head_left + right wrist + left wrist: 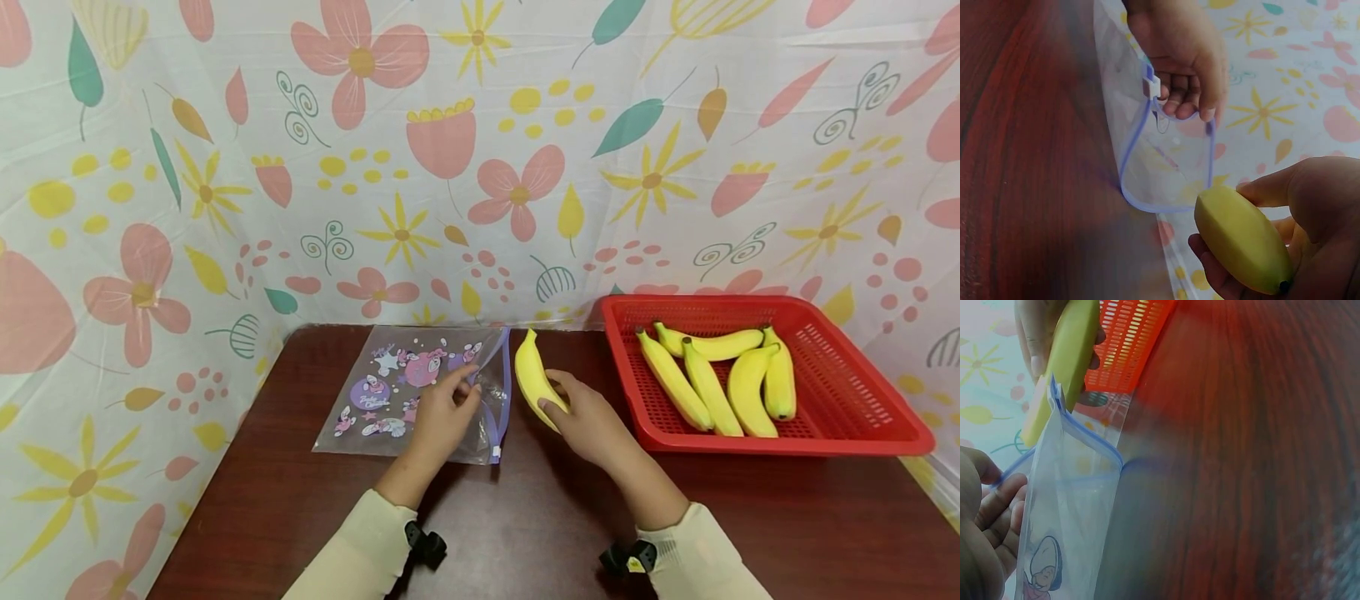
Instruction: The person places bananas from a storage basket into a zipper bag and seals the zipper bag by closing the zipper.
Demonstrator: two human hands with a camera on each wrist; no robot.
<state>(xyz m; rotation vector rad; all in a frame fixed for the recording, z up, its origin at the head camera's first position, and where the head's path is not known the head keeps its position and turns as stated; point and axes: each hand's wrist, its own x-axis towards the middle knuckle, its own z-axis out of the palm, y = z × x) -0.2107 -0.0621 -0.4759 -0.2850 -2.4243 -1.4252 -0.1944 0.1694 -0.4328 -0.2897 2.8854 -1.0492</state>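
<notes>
starting big: dark wood counter (525, 517) backed by a floral cloth backdrop (480, 125), red perforated basket (840, 400) on the right side with five more bananas (716, 379) lying loose in it, well apart from the work in hand

clear zip bag (408, 392) with cartoon print lies flat on the counter left of centre, its blue zip edge facing right. left hand (442, 417) rests on the bag and its fingers (1188, 94) curl round and pinch the upper lip near the white slider (1150, 84), lifting it so the mouth gapes as a loop in the right wrist view. right hand (588, 421) is wrapped round a single banana (536, 379), thumb on one side and fingers under, tip pointed at the opening; banana sits just beside the zip edge, touching or nearly touching the rim in the left wrist view (1069, 359), not yet inside

risks, as judgement:
- mouth looks narrow and floppy, only one lip is held, so the tip could catch on the blue rim and shove the whole bag left across the smooth counter
- thin plastic could slip out of the pinch and the mouth collapse shut
- banana lies roughly along the zip rather than across it, so without a turn it may slide over the top of the bag
- hard squeeze may bruise the fruit
</notes>
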